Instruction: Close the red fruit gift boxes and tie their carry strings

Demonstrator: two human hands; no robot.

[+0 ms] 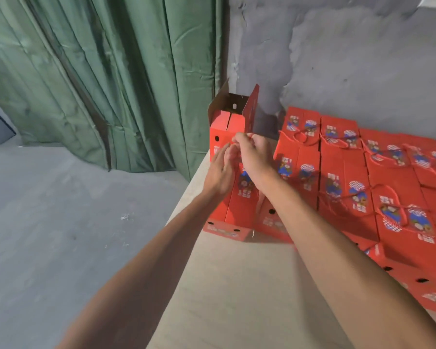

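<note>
A closed red fruit gift box (239, 210) lies at the left end of the rows on the pale table (232, 285). Both my hands work above its far end. My right hand (253, 152) pinches the red carry string (248, 135) with curled fingers. My left hand (220, 170) reaches up beside it with fingers mostly straight; its fingertips meet the string area, blurred. Behind them stands another red box (227, 132) with its lid flaps open (251, 109).
Several closed red boxes (363, 177) with carry strings (388, 195) fill the table to the right, up to the grey wall (350, 59). A green curtain (98, 84) hangs at the left, above the grey concrete floor (61, 210). The table's left edge runs just under my left forearm.
</note>
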